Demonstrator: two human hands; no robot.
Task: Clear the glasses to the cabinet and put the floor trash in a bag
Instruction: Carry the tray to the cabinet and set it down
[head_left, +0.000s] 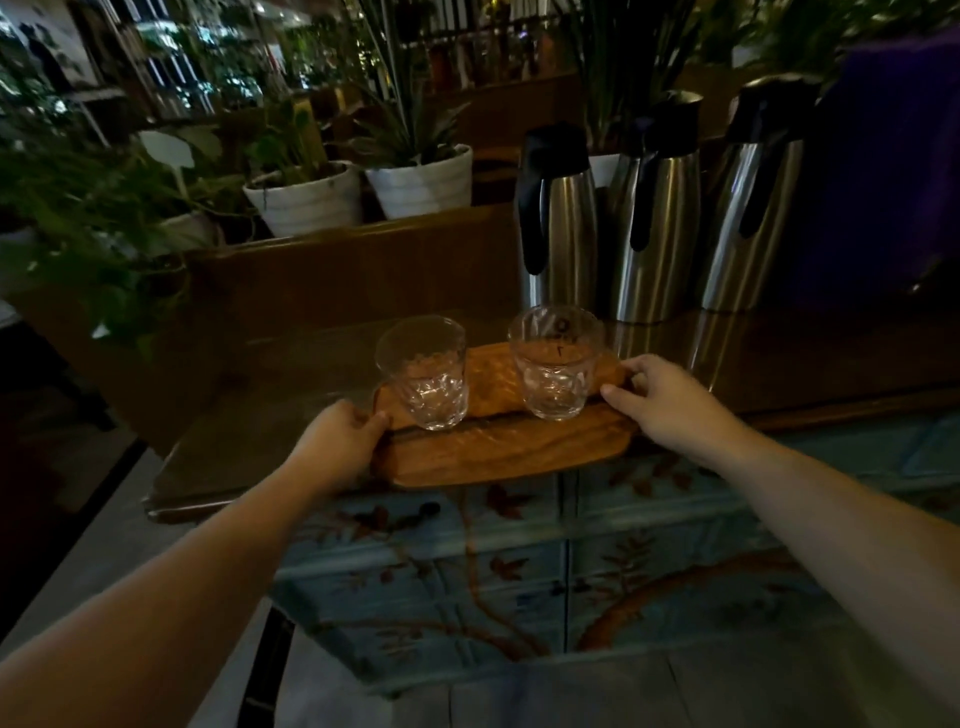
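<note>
Two empty clear glasses stand upright on a wooden tray (493, 457): one glass (423, 379) on the left, another (555, 361) on the right. The tray rests on the dark top of a blue painted cabinet (571, 561), and its front edge hangs slightly over the cabinet's front. My left hand (340, 441) grips the tray's left end. My right hand (670, 400) grips the right end, with its fingers close to the right glass. No floor trash or bag is in view.
Three steel thermos jugs (558, 223) (657, 218) (753, 202) stand behind the tray on the cabinet top. A wooden ledge at the back left carries white plant pots (306, 200) (423, 182). A dark purple object (893, 171) is at the far right.
</note>
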